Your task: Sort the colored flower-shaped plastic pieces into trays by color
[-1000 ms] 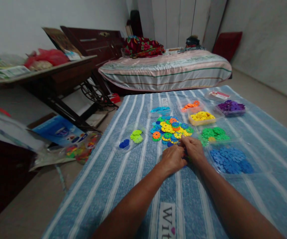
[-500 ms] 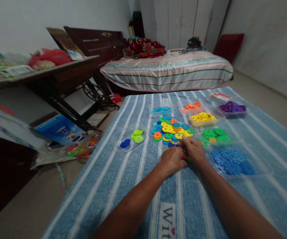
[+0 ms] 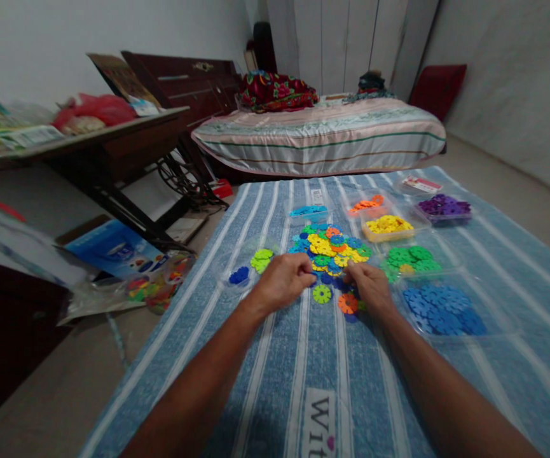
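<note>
A mixed pile of flower-shaped plastic discs (image 3: 320, 245) lies in the middle of the cloth-covered surface. Left of its near edge is my left hand (image 3: 284, 281), fingers pinched, with a bit of a dark blue disc showing at the tips. My right hand (image 3: 371, 287) is at the pile's near right edge, its fingers closed together; what they hold, if anything, is hidden. Between the hands lie a lime disc (image 3: 322, 294) and an orange disc (image 3: 348, 303). Beyond my left hand, a clear tray (image 3: 224, 270) holds dark blue and lime discs.
On the right stand clear boxes of blue discs (image 3: 441, 310), green discs (image 3: 412, 259), yellow discs (image 3: 389, 224) and purple discs (image 3: 444, 207). Orange discs (image 3: 367, 203) and light blue discs (image 3: 308, 210) sit in boxes farther back. A bed (image 3: 317, 140) stands behind.
My left hand has moved left, away from my right hand, uncovering the lime and orange discs. My right hand has stayed nearly in place.
</note>
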Tool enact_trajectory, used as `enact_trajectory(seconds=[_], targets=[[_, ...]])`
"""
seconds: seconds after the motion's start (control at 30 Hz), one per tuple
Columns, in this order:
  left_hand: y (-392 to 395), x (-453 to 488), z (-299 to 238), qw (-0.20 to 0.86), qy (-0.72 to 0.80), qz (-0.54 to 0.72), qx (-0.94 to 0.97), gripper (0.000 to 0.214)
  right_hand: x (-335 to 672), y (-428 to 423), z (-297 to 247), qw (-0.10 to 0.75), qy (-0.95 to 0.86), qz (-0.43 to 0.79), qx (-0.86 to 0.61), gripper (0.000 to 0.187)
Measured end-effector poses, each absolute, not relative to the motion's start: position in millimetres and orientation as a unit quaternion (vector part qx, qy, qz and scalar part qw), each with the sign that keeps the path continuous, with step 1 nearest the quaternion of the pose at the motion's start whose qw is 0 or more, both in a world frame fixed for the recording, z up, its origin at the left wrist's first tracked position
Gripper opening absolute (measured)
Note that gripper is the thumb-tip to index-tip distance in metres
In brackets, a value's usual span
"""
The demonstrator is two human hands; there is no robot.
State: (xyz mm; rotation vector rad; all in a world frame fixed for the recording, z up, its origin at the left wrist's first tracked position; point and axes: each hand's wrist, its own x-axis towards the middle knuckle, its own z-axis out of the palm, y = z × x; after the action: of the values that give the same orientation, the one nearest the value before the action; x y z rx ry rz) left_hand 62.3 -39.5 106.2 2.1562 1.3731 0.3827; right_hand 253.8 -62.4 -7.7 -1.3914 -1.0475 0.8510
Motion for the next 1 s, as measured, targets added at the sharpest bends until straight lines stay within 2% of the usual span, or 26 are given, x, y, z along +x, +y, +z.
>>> enact_trajectory(seconds=[0.1, 0.23, 0.43, 0.6, 0.8, 1.0], targets=[[-12, 17, 127, 0.181, 0.581, 0.118, 0.784, 0.008, 254, -62, -8, 0.563, -0.454, 0.356, -0.592, 0.058], [14, -29, 128, 0.092, 0.639, 0.024, 0.763, 0.007, 253, -63, -6, 0.562, -0.456, 0.355, -0.592, 0.060], [21, -49, 111, 0.067, 0.647, -0.096, 0.754, 0.004, 253, -63, -6, 0.565, -0.453, 0.359, -0.589, 0.058], [24, -48, 108, 0.026, 0.654, -0.158, 0.739, 0.013, 255, -62, -9, 0.566, -0.463, 0.356, -0.582, 0.058], [12, -35, 123, -0.023, 0.671, -0.113, 0.732, 0.019, 255, -60, -12, 0.563, -0.454, 0.369, -0.584, 0.057], [-23, 4, 125, 0.059, 0.579, -0.014, 0.813, 0.022, 255, -60, -13, 0.567, -0.447, 0.369, -0.586, 0.057]])
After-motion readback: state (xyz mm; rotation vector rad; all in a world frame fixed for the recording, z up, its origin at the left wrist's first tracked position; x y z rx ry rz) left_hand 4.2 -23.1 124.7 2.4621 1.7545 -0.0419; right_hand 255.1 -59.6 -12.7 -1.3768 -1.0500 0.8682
